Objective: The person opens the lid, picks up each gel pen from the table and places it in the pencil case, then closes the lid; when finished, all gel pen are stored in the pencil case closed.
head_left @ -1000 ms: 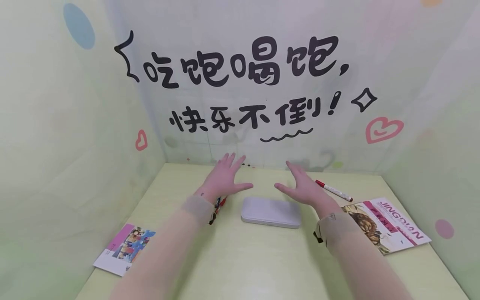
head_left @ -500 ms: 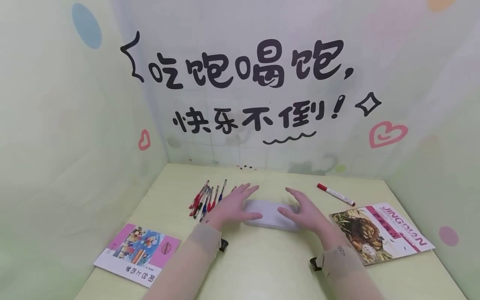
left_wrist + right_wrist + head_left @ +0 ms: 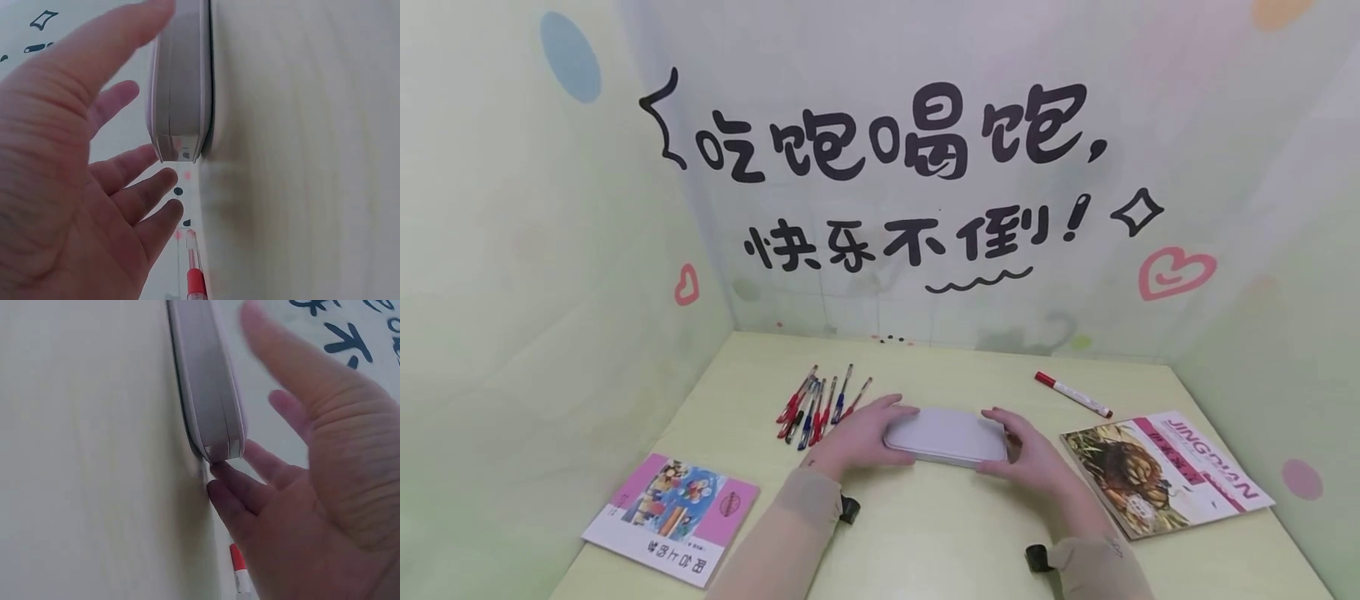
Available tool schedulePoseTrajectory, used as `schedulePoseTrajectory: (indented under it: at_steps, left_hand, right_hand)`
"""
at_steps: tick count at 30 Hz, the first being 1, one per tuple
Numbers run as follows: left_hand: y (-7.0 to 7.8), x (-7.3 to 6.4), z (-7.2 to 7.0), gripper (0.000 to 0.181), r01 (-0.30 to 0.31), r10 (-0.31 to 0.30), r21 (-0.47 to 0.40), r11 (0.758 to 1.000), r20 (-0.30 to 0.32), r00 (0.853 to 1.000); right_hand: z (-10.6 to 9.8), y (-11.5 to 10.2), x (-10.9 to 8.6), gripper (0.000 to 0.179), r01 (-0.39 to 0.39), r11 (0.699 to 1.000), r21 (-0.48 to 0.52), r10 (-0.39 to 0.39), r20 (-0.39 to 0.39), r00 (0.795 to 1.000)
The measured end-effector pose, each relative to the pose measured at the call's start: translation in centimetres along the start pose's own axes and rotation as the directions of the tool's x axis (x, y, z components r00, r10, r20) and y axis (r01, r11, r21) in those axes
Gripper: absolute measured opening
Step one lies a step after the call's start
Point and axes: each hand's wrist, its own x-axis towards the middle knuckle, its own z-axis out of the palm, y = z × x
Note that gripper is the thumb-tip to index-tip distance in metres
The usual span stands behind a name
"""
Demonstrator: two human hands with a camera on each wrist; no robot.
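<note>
A flat, pale lavender case (image 3: 951, 433) with rounded corners lies on the table, a hand at each short end. My left hand (image 3: 868, 433) is at its left end, thumb along the near side and fingers towards the back corner. In the left wrist view the thumb overlaps the case's edge and the fingers spread behind it. At the right end is my right hand (image 3: 1026, 454), with thumb at the front and fingers at the far corner. The right wrist view shows those fingertips (image 3: 219, 490) right at the case's end, the thumb standing apart from it.
Several pens (image 3: 812, 408) with red, blue and black parts lie behind my left hand. A red-capped marker (image 3: 1075, 395) is at the back right. One booklet (image 3: 670, 517) lies at the left, another (image 3: 1165, 471) at the right. Printed walls enclose the table (image 3: 925, 550).
Both hands have come down and back from beyond the case to its two ends. The pens, first hidden behind the left arm, now show. The case stays about where it was.
</note>
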Motion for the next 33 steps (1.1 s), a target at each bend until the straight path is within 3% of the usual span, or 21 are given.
schedulePoseTrajectory:
  at_steps: [8,20,33]
  left_hand:
    - [-0.6,-0.4,0.3,0.07,-0.006,0.005,-0.034,0.999,-0.018,1.0]
    - [-1.6,-0.1,0.7,0.056,-0.009,0.003,-0.114,0.993,-0.055,0.998]
    - [-2.1,0.1,0.9,0.045,-0.033,0.031,-0.17,0.985,-0.018,0.999]
  right_hand:
    - [0.9,1.8,-0.5,0.082,-0.002,1.0,-0.003,0.002,-0.035,0.999]
    - [1.2,2.1,-0.4,0.074,-0.013,0.999,-0.041,0.011,-0.062,0.998]
    - [1.0,1.9,-0.5,0.073,-0.013,0.999,-0.049,0.01,-0.054,0.999]
